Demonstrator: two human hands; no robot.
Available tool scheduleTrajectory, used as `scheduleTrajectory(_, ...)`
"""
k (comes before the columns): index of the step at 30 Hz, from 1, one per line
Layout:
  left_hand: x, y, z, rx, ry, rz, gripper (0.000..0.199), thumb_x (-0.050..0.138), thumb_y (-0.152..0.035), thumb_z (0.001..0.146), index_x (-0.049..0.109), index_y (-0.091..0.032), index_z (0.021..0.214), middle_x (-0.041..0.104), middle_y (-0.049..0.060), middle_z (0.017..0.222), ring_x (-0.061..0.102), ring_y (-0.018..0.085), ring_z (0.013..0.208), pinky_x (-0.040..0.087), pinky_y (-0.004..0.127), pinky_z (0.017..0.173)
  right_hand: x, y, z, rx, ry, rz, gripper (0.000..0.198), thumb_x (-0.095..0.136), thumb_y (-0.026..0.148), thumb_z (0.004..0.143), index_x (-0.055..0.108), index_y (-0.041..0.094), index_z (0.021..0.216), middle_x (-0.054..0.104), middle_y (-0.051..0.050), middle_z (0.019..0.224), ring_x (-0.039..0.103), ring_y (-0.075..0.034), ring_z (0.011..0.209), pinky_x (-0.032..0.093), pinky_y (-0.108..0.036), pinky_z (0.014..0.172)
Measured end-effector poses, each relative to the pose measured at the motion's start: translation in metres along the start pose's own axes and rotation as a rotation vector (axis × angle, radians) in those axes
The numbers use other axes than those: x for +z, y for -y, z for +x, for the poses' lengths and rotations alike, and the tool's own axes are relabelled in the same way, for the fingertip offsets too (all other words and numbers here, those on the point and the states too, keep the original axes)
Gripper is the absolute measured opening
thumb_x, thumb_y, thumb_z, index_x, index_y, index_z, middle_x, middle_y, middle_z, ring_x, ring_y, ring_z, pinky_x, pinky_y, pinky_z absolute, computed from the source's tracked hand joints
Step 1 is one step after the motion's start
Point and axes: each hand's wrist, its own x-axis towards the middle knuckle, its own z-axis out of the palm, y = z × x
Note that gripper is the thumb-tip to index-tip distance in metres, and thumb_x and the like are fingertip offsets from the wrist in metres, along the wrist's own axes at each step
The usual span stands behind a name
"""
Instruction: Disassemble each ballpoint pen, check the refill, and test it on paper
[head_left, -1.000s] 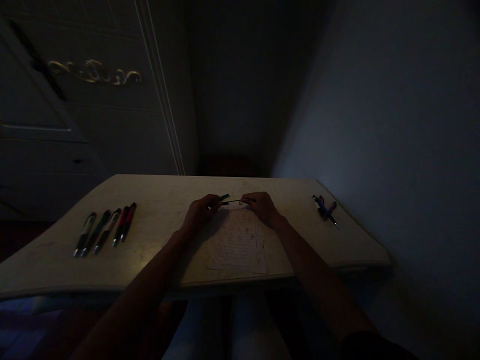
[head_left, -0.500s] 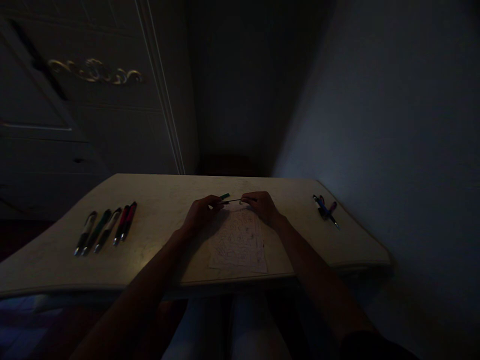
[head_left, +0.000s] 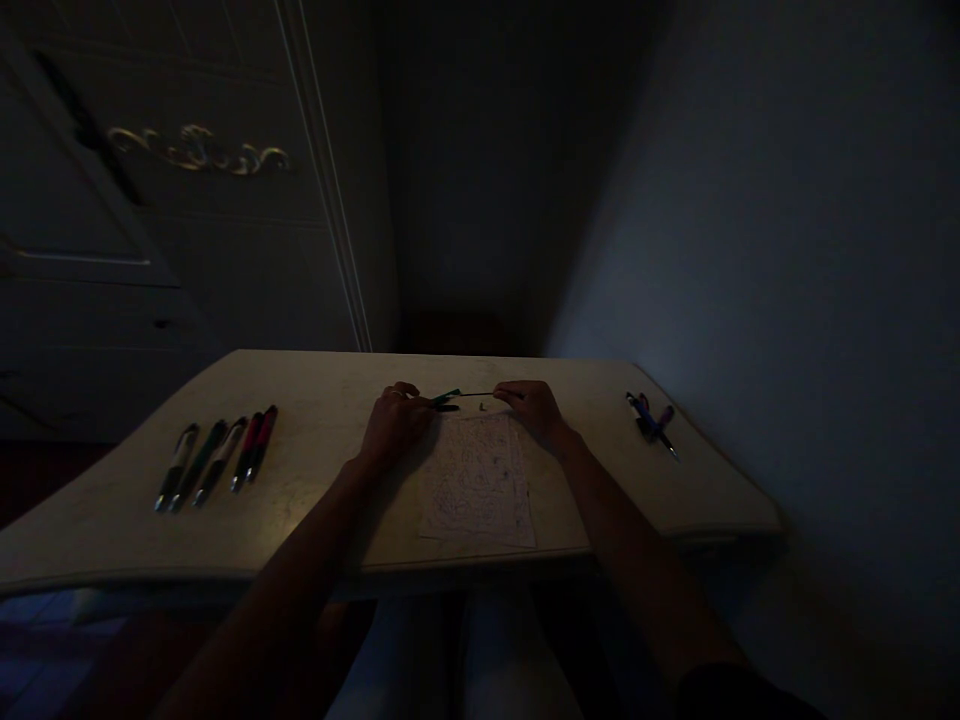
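My left hand (head_left: 397, 420) is closed on a green pen barrel (head_left: 448, 397) at the far middle of the table. My right hand (head_left: 527, 405) pinches a thin dark pen refill (head_left: 477, 394). The left end of the refill meets the barrel's right end; whether it is inside, I cannot tell. A short dark piece (head_left: 448, 408) lies just below the barrel, beside my left fingers. Between the hands lies a tiny curved part (head_left: 482, 407), too small to name. In front of them is a paper sheet (head_left: 480, 480) covered in line drawings.
Several pens (head_left: 214, 462) lie side by side at the left of the pale table (head_left: 322, 420). A small pile of pens (head_left: 651, 422) rests at the right. A wall (head_left: 735, 300) borders the right side; a cabinet (head_left: 247, 270) stands behind on the left. The light is dim.
My right hand has moved slightly right with the refill. My left hand has let go of the refill's other end and taken hold of the green barrel.
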Motion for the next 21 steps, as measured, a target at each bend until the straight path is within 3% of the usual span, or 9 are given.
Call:
scheduleTrajectory(5,0.001,-0.002,-0.001,-0.055,0.074,0.084,0.025,0.058,-0.027,0.085,0.078,-0.021,0.099,0.062,0.013,0.109,0.058,0.027,0.093,0.049,0.045,0.087,0.001,-0.002,0.001,0.001,-0.001,0.019,0.014,0.068,0.028,0.086,0.08,0.026,0.091,0.079,-0.002,0.098,0.074,-0.026,0.093,0.054,-0.036,0.089)
scheduleTrajectory(14,-0.001,-0.008,0.003,-0.014,0.094,0.044,0.021,0.056,-0.024,0.084,0.076,-0.018,0.088,0.068,0.012,0.098,0.061,0.027,0.095,0.049,0.042,0.088,0.001,0.004,-0.001,0.02,-0.001,0.029,0.014,0.067,0.029,0.086,0.08,0.025,0.09,0.079,-0.003,0.097,0.074,-0.025,0.092,0.054,-0.035,0.087)
scheduleTrajectory(21,-0.005,-0.016,0.005,-0.069,0.194,0.056,0.025,0.051,-0.022,0.085,0.074,-0.018,0.095,0.072,0.01,0.092,0.064,0.025,0.089,0.049,0.035,0.084,-0.001,0.009,-0.001,0.008,0.007,0.027,0.016,0.065,0.03,0.086,0.08,0.023,0.089,0.079,-0.003,0.096,0.074,-0.025,0.092,0.054,-0.036,0.088)
